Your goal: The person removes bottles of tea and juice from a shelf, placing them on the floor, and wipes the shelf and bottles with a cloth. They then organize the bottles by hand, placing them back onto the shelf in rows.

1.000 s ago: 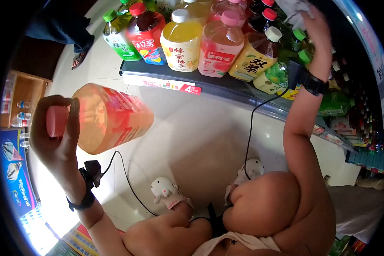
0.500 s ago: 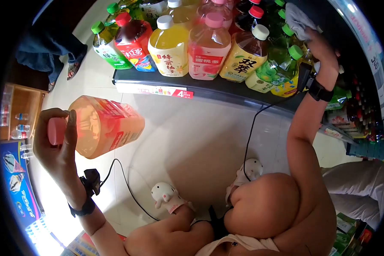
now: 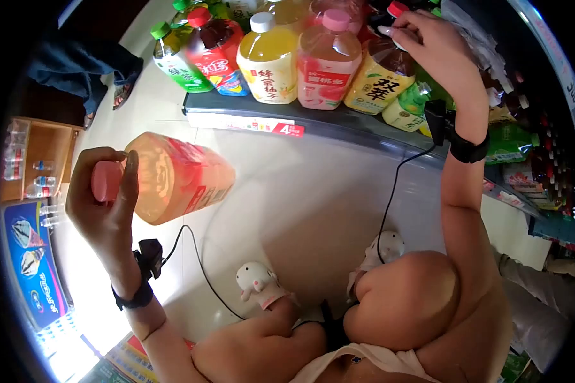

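Note:
My left hand is closed around the neck of a peach drink bottle, just below its pink cap. The bottle is held on its side over the floor, apart from the shelf. At the shelf's front row my right hand has its fingers and thumb around the cap of a yellow-labelled dark drink bottle. That bottle stands upright, and the hand hides most of its cap. A grey cloth lies beyond my right hand, outside its fingers.
Along the shelf stand a pink peach bottle, a yellow drink bottle and a red-labelled bottle. A person's leg is at the upper left. Cables run from both wrists. Another person's trousers show at the right.
My right hand has let go of the grey cloth and come left to the dark drink bottle's cap. My left hand still holds the peach bottle; the view has shifted slightly.

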Tool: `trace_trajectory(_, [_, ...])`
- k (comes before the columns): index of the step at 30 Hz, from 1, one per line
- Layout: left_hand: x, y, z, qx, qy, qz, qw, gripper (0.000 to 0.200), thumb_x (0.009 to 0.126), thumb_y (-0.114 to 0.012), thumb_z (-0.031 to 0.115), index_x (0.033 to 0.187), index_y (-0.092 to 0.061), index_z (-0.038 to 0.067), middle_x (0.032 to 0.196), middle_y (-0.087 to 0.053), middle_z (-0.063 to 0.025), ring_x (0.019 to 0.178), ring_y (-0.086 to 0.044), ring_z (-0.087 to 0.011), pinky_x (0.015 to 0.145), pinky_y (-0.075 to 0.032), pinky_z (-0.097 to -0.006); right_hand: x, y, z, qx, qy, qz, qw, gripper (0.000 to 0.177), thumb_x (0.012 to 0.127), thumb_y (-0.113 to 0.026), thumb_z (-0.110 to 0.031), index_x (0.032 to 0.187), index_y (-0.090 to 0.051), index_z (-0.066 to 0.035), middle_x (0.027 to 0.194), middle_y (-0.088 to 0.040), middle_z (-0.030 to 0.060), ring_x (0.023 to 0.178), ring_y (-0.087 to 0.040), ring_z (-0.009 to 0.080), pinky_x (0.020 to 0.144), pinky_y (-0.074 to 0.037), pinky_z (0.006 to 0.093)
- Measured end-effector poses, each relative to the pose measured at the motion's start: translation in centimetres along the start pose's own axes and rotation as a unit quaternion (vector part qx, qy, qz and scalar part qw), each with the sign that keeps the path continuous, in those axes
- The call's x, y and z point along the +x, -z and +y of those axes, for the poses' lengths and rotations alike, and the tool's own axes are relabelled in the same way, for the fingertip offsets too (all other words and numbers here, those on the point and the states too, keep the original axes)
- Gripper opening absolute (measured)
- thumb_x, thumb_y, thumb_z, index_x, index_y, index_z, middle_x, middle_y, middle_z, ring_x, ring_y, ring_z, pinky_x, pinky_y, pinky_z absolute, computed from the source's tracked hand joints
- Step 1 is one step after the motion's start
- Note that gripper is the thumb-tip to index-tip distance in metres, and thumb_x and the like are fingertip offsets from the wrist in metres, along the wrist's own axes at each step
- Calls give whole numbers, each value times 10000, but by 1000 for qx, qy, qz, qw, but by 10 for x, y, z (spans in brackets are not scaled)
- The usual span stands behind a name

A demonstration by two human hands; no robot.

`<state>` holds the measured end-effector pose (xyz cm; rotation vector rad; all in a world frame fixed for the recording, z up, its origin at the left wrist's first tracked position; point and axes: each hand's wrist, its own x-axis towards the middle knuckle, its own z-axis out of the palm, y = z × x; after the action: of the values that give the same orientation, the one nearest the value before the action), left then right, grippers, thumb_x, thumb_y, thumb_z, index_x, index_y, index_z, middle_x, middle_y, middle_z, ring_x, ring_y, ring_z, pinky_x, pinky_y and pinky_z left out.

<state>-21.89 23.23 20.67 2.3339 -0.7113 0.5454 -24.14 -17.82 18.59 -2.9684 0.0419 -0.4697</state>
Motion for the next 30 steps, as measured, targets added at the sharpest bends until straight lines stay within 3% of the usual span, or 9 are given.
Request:
trace_trajectory(7, [-1, 1, -1, 21, -4, -1, 1000, 212, 745, -714, 211, 844, -594, 66, 788, -617, -34, 690, -589, -130, 583, -466, -228, 10, -33, 6, -113, -70, -21, 991, 426, 841, -506, -463, 932, -562, -50, 841, -609, 197, 774, -605, 327, 645, -473, 403])
trace_trajectory(8, [-1, 0, 0, 12, 5, -5, 1000, 219, 753, -710, 227, 852, -595, 68, 791, -617, -32, 691, -590, -132, 588, -467, -226, 10, -29, -4, -125, -92, -39, 987, 316, 843, -551, -350, 959, -565, -56, 863, -633, 135, 738, -631, 268, 615, -480, 379])
trace_trajectory(11, [-3, -3, -4, 28, -13, -6, 1000, 221, 760, -706, 233, 855, -594, 68, 795, -619, -34, 694, -590, -132, 583, -466, -224, 6, -9, -36, -99, -168, -48, 980, 360, 846, -502, -359, 956, -582, -25, 860, -621, 197, 807, -604, 359, 710, -488, 440])
trace_trajectory(15, [-6, -3, -13, 28, -14, -21, 999, 209, 764, -702, 222, 840, -585, 67, 786, -612, -25, 699, -579, -133, 607, -459, -216, -9, -33, -22, -189, -59, 119, 973, 287, 820, -522, -320, 786, -568, -39, 598, -574, 119, 566, -599, 283, 498, -476, 400])
trace_trajectory(18, [-4, -6, -5, 27, -2, -19, 999, 180, 762, -696, 197, 824, -586, 69, 784, -610, -20, 716, -574, -131, 624, -451, -228, -18, -38, -21, -214, -5, 219, 952, 217, 781, -537, -262, 750, -557, -48, 536, -546, 77, 469, -567, 238, 442, -454, 359])
trace_trajectory(25, [-3, -12, -4, 29, 15, -29, 999, 181, 758, -699, 191, 830, -597, 60, 791, -619, -31, 729, -584, -149, 656, -468, -260, -19, -36, -17, -145, 7, 204, 968, 183, 786, -522, -232, 773, -545, -51, 562, -572, 84, 479, -572, 263, 451, -461, 386])
trace_trajectory(26, [-4, -13, -4, 28, 16, -32, 999, 179, 757, -700, 185, 831, -597, 58, 792, -619, -32, 730, -585, -151, 658, -469, -259, -21, -34, -17, -126, 24, 253, 959, 176, 779, -535, -244, 799, -540, -70, 559, -571, 97, 478, -576, 277, 454, -463, 406])
trace_trajectory(29, [-3, -16, -5, 31, 6, -35, 999, 172, 755, -702, 163, 832, -595, 52, 791, -620, -35, 732, -586, -154, 660, -470, -256, -31, -17, -27, -39, -60, 110, 991, 176, 762, -556, -255, 816, -534, -89, 552, -565, 112, 481, -587, 276, 457, -470, 402])
trace_trajectory(30, [-2, -17, -5, 35, -1, -38, 999, 168, 755, -701, 156, 832, -595, 51, 791, -620, -36, 731, -585, -153, 659, -470, -256, -37, -15, -30, -42, -63, 136, 988, 195, 734, -604, -262, 820, -529, -104, 540, -554, 103, 466, -583, 259, 453, -474, 370])
